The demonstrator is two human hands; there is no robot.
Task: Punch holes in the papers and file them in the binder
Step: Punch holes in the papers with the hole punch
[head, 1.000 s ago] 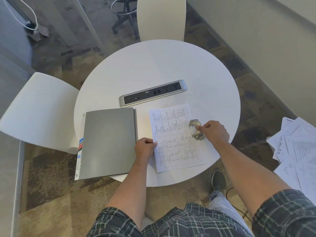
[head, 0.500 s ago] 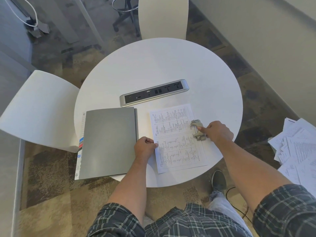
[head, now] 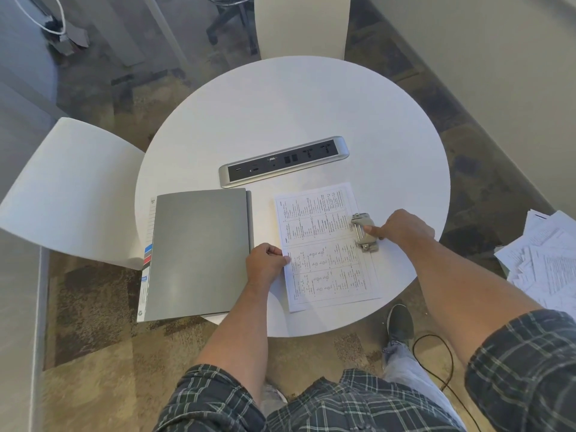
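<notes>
A printed sheet of paper (head: 324, 260) lies flat on the round white table (head: 296, 104), near its front edge. A small metal hole punch (head: 361, 229) sits over the sheet's right edge. My right hand (head: 405, 229) reaches in from the right, its fingers curled, and presses a fingertip onto the punch. My left hand (head: 265, 266) pinches the sheet's left edge with curled fingers. Left of the sheet lies the closed grey binder (head: 199, 254), with coloured index tabs showing along its left side; its near corner juts over the table's edge.
A silver power-socket strip (head: 283, 160) is set into the table behind the paper. White chairs stand at the left (head: 71, 191) and the far side (head: 300, 23). A loose pile of papers (head: 548, 260) lies on the floor at right, and a black cable (head: 436, 353) near my feet.
Hardly anything has changed. Both hands stay where they were, on the sheet's left edge and on the punch; only the view has shifted slightly.
</notes>
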